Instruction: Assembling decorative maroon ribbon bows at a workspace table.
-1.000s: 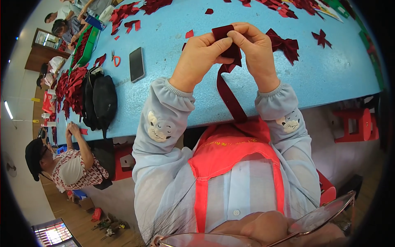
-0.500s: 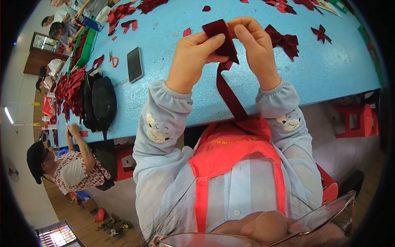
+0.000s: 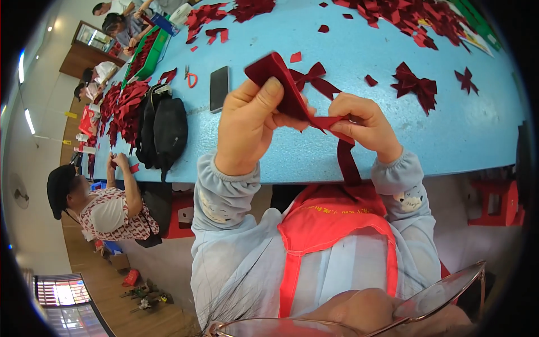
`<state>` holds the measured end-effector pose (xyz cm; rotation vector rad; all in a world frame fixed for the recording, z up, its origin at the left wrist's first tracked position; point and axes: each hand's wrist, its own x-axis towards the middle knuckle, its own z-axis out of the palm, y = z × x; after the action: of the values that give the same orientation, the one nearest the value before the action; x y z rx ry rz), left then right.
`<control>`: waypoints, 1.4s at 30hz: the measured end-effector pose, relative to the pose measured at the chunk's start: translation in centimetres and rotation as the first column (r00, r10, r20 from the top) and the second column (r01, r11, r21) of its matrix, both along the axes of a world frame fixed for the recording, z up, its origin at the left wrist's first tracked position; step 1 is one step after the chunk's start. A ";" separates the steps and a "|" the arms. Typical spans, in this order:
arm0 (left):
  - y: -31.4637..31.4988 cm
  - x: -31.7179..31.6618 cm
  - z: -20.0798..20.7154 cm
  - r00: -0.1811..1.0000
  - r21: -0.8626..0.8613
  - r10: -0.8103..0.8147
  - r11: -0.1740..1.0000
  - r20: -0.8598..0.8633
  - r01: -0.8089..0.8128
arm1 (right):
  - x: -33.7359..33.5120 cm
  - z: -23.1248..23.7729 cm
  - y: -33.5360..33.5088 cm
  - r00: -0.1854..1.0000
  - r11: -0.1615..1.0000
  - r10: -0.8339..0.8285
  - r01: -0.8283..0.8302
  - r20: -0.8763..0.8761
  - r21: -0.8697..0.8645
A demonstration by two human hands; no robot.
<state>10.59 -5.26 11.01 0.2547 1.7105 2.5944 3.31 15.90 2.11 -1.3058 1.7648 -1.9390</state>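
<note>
A dark red velvet ribbon (image 3: 281, 92) is folded into a flat loop, and my left hand (image 3: 247, 126) pinches it with the thumb on top. My right hand (image 3: 365, 123) grips the same ribbon farther along, pulling a stretch of it out between the two hands. Its loose tail (image 3: 348, 163) hangs over the table edge toward my red apron. Just beyond my hands a ribbon bow (image 3: 320, 80) lies on the blue table (image 3: 269, 39). To the right sit a large layered bow (image 3: 414, 87) and a small one (image 3: 466, 80).
On the left are a black phone (image 3: 219, 89), orange-handled scissors (image 3: 191, 77), a black bag (image 3: 170, 132) and a pile of red ribbon pieces (image 3: 124, 106). More cut ribbon (image 3: 393, 17) covers the far right. A co-worker (image 3: 106, 208) sits at the left; red stools (image 3: 497, 202) stand below the table.
My right hand has moved down and right, drawing the ribbon out from the folded loop. My left hand has shifted left and tilted the loop. The view has turned, showing more of the table's far side.
</note>
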 end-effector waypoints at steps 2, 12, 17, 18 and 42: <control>-0.5 0.3 -1.3 0.997 0.066 -0.073 0.995 0.028 0.071 | 0.4 0.6 -0.4 0.997 0.997 -0.081 0.080 -0.021 -0.021; 1.1 1.0 -6.6 0.993 -0.093 -0.041 0.994 0.112 0.052 | 0.9 0.5 -1.2 0.818 0.898 -0.434 0.425 -0.377 -0.112; 0.5 0.9 -6.7 0.981 -0.160 -0.135 0.975 0.141 0.157 | 0.8 0.9 -1.2 0.809 0.889 -0.450 0.445 -0.378 -0.104; 0.5 0.8 -6.7 0.974 -0.177 -0.161 0.966 0.160 0.189 | 0.8 0.9 -1.2 0.801 0.889 -0.452 0.442 -0.392 -0.120; 1.3 0.2 -8.2 0.975 0.012 -0.155 0.988 0.157 0.155 | 0.4 1.9 -1.4 0.852 0.903 -0.415 0.429 -0.318 -0.029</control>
<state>10.75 -3.95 2.78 0.1701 1.5720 2.4323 3.68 14.52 4.01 -1.3654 2.4170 -1.9634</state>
